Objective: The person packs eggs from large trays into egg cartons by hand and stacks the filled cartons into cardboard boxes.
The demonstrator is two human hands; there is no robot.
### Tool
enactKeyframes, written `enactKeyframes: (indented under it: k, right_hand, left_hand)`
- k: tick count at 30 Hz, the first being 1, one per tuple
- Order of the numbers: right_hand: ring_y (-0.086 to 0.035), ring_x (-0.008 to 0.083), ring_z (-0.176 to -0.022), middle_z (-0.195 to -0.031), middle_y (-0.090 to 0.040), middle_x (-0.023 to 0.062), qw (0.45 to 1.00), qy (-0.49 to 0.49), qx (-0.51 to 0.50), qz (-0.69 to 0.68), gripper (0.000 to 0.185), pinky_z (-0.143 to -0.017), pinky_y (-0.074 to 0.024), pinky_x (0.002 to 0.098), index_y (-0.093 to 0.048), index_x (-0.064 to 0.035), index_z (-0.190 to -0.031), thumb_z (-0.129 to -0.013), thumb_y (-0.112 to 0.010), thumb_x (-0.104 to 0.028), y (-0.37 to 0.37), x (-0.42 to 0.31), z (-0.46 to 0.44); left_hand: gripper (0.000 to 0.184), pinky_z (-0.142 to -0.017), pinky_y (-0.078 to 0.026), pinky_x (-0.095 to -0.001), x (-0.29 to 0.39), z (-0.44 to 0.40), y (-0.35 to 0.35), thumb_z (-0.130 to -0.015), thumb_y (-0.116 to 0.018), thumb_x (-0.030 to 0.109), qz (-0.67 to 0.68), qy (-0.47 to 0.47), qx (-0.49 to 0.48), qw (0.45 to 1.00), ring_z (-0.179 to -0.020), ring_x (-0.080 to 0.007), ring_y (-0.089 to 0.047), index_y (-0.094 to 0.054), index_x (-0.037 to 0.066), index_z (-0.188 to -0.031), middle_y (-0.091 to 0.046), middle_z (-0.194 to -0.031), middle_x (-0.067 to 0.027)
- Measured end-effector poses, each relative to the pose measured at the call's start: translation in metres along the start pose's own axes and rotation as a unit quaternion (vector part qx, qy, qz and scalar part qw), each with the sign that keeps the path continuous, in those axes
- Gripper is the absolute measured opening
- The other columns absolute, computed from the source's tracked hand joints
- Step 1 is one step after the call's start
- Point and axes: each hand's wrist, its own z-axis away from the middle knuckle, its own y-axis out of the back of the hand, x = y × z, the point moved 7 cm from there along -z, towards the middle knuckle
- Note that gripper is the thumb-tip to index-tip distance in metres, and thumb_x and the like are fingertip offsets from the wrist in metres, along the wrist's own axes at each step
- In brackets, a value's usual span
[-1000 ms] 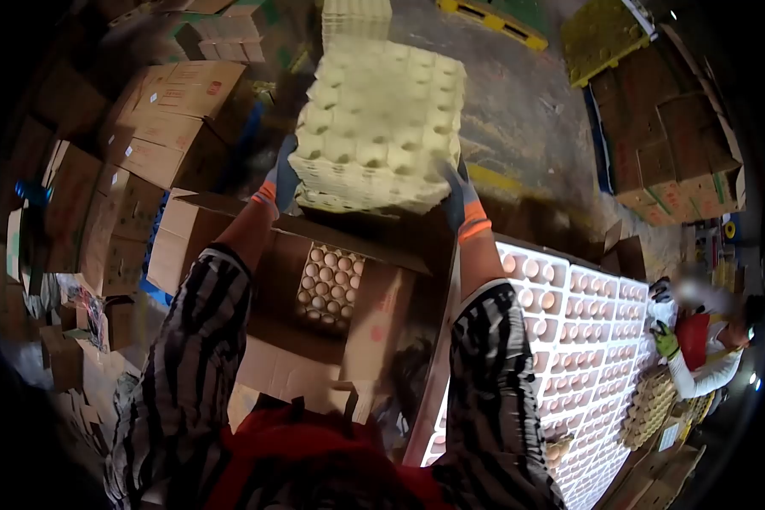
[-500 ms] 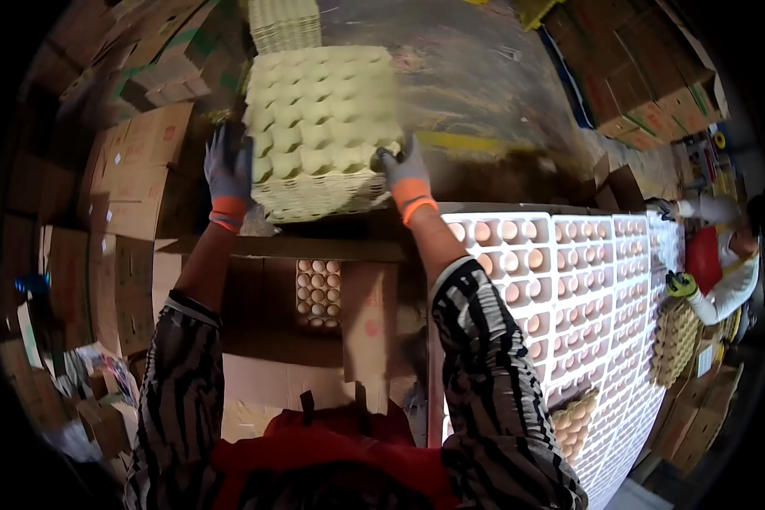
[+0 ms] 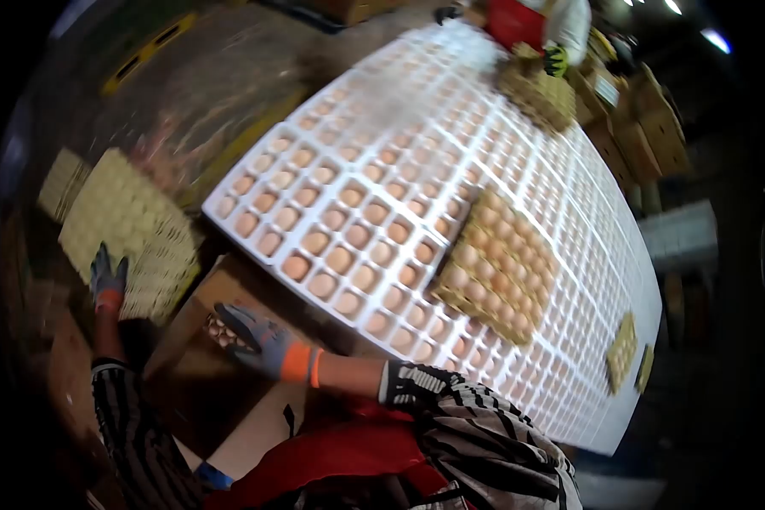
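Observation:
At the left, the gloved fingers of my left hand [image 3: 109,280] are spread against the side of a stack of pale egg trays [image 3: 132,225]. My right hand [image 3: 263,342], also gloved, is over an open cardboard box [image 3: 178,348], its fingers extended and apart. Partly hidden beneath it, eggs [image 3: 223,331] show inside the box. To the right spreads a large bright surface of white plastic trays [image 3: 336,174] filled with eggs. A brown tray of eggs [image 3: 501,265] lies on top of these white trays.
A co-worker in a red apron [image 3: 514,21] is at the far end, a gloved hand by stacked brown trays [image 3: 540,93]. Cardboard boxes [image 3: 646,127] stand at the upper right. Smaller brown trays [image 3: 622,353] rest near the right edge. A yellow-edged pallet [image 3: 149,53] is at upper left.
The view has swung right, bringing more of the white trays into sight. My right hand has left the pale stack and is over the box; my left hand is now on the stack.

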Motion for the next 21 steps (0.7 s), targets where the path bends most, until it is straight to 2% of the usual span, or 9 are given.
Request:
enactKeyframes:
  k: [3,5,9,11,12,13,14,15,21]
  right_hand:
    - [-0.041,0.0352,-0.131,-0.141,-0.043,0.0192,0.999,-0.03,0.038,0.015,0.067,-0.109,-0.0338,0.04,-0.032,-0.0097,-0.146,-0.088,-0.063,-0.022,0.05,-0.015,0.09]
    - [-0.049,0.0312,-0.124,-0.136,-0.048,0.0174,0.987,-0.066,0.133,0.053,0.064,-0.104,-0.0406,0.0392,-0.035,-0.0108,-0.145,-0.088,-0.062,-0.02,0.084,-0.02,0.154]
    - [-0.053,0.0352,-0.118,-0.13,-0.053,0.0175,0.94,-0.154,0.302,0.045,0.06,-0.098,-0.0436,0.0396,-0.038,-0.0174,-0.144,-0.089,-0.061,-0.028,0.125,-0.006,0.293]
    - [-0.052,0.0345,-0.119,-0.128,-0.055,0.0171,0.914,-0.197,0.355,-0.006,0.052,-0.099,-0.0429,0.0395,-0.046,-0.0155,-0.139,-0.09,-0.06,-0.028,0.131,-0.017,0.353]
    - [-0.053,0.0342,-0.119,-0.128,-0.056,0.0171,0.899,-0.197,0.39,-0.013,0.051,-0.099,-0.0428,0.0393,-0.047,-0.0147,-0.137,-0.09,-0.06,-0.028,0.125,-0.009,0.384]
    - [-0.053,0.034,-0.118,-0.127,-0.056,0.0171,0.884,-0.196,0.423,-0.021,0.049,-0.099,-0.0428,0.0391,-0.049,-0.0139,-0.136,-0.09,-0.06,-0.027,0.119,-0.006,0.413]
    - [-0.055,0.033,-0.117,-0.127,-0.057,0.0171,0.874,-0.207,0.44,-0.021,0.047,-0.099,-0.0433,0.0379,-0.051,-0.0114,-0.134,-0.09,-0.061,-0.026,0.114,-0.008,0.439]
    - [-0.055,0.0324,-0.116,-0.127,-0.057,0.0171,0.863,-0.214,0.458,-0.02,0.047,-0.098,-0.0438,0.0376,-0.052,-0.0103,-0.133,-0.089,-0.061,-0.025,0.108,-0.005,0.463]
    - [-0.059,0.0259,-0.113,-0.123,-0.061,0.0146,0.807,-0.236,0.539,-0.045,0.044,-0.095,-0.0459,0.0342,-0.054,-0.0041,-0.13,-0.089,-0.062,-0.017,0.11,0.005,0.568]
  left_hand:
    - [0.068,-0.109,-0.031,-0.0462,-0.003,-0.017,0.011,-0.091,-0.052,0.051,-0.09,0.04,-0.026,0.995,-0.132,-0.0413,-0.037,-0.034,0.016,-0.147,-0.039,-0.147,-0.0187]
    - [0.058,-0.108,-0.033,-0.0416,0.038,-0.003,0.047,-0.094,-0.053,0.04,-0.039,-0.035,0.087,0.995,-0.13,-0.0357,-0.043,-0.042,0.008,-0.142,-0.046,-0.142,-0.0186]
    - [0.042,-0.105,-0.037,-0.0334,0.176,0.059,0.044,-0.097,-0.054,0.015,0.363,-0.237,0.05,0.9,-0.124,-0.0251,-0.05,-0.048,-0.005,-0.133,-0.053,-0.135,-0.0157]
    - [0.04,-0.107,-0.036,-0.0337,0.269,0.128,0.042,-0.097,-0.047,0.008,0.515,-0.313,-0.054,0.796,-0.125,-0.0219,-0.048,-0.046,-0.004,-0.135,-0.051,-0.138,-0.0127]
    - [0.042,-0.107,-0.036,-0.0349,0.295,0.136,-0.01,-0.095,-0.046,0.005,0.749,-0.194,-0.179,0.608,-0.126,-0.0222,-0.048,-0.044,-0.006,-0.136,-0.05,-0.138,-0.0117]
    - [0.045,-0.108,-0.036,-0.0356,0.345,0.185,0.021,-0.093,-0.049,0.005,0.61,-0.325,-0.135,0.71,-0.125,-0.0221,-0.048,-0.043,-0.006,-0.137,-0.05,-0.138,-0.0104]
    - [0.043,-0.108,-0.035,-0.0362,0.381,0.226,0.038,-0.092,-0.053,0.006,0.654,-0.279,-0.222,0.667,-0.124,-0.0231,-0.049,-0.048,-0.005,-0.133,-0.054,-0.133,-0.0116]
    - [0.038,-0.108,-0.035,-0.0368,0.419,0.282,0.1,-0.09,-0.055,0.004,0.479,-0.398,-0.13,0.772,-0.122,-0.0241,-0.05,-0.054,-0.003,-0.127,-0.056,-0.13,-0.0135]
    - [0.034,-0.102,-0.039,-0.0329,0.504,0.442,0.192,-0.09,-0.059,0.002,0.493,-0.479,-0.189,0.701,-0.122,-0.0237,-0.051,-0.057,-0.002,-0.123,-0.056,-0.129,-0.0136]
